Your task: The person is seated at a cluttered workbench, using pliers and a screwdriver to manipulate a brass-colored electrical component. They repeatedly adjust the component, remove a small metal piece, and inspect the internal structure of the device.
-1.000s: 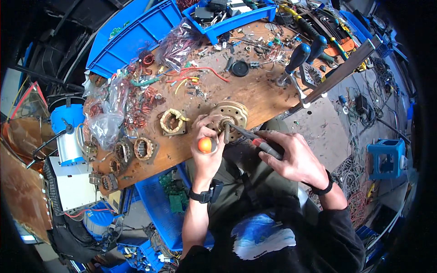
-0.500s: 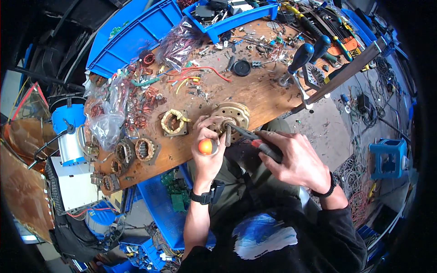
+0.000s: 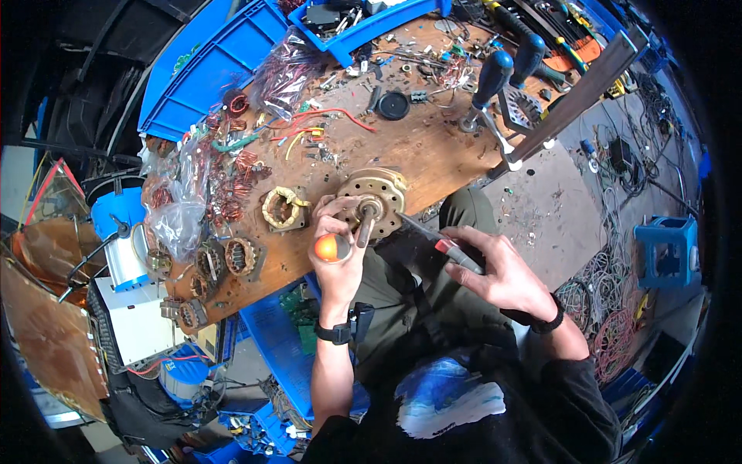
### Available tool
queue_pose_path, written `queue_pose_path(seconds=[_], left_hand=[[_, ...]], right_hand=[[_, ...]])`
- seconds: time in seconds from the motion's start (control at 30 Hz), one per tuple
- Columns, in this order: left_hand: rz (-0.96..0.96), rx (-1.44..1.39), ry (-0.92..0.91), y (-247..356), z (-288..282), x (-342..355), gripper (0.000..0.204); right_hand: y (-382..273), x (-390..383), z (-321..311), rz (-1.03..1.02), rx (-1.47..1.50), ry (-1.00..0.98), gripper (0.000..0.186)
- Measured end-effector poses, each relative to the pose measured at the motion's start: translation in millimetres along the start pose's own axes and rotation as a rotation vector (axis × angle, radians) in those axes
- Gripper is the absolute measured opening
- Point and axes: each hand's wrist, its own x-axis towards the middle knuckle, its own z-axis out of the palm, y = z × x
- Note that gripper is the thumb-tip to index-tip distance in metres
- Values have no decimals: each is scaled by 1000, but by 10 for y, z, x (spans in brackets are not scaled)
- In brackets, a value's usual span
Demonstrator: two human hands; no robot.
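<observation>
My left hand (image 3: 345, 271) is closed around a tool whose rounded orange-and-dark handle end (image 3: 328, 247) points up at me. Its fingers also lie against a round brass-coloured metal motor part (image 3: 393, 203) with a ring of holes, at the table's front edge. From this part's centre a short metal shaft (image 3: 364, 230) sticks out toward me. My right hand (image 3: 506, 272) grips a pliers-like tool (image 3: 459, 254) with red and grey handles. Motion blurs its dark metal end, which sits just right of the round part, apart from the shaft.
Wound stators (image 3: 284, 209) and copper coils (image 3: 246, 166) lie left on the wooden table (image 3: 440, 166). Behind are red wires, a black round cap (image 3: 393, 105) and blue bins (image 3: 216, 73). A blue-handled press (image 3: 495, 81) stands at right. A blue stool (image 3: 666, 255) and cables occupy the floor.
The pliers-like tool has come away from the shaft, moving right with my right hand. My left hand keeps its hold at the round part. The whole view has shifted slightly.
</observation>
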Motion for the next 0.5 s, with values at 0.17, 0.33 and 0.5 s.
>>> queue_pose_path(seconds=[0.17,0.33,0.5], left_hand=[[-31,36,2,-31,-22,-14,34],[-99,-19,21,-119,-45,-69,34],[-115,-30,22,-100,-40,-56,33]], right_hand=[[180,-52,65,10,94,-38,45],[204,-62,43,18,123,-89,48],[282,7,172,-168,220,-58,50]])
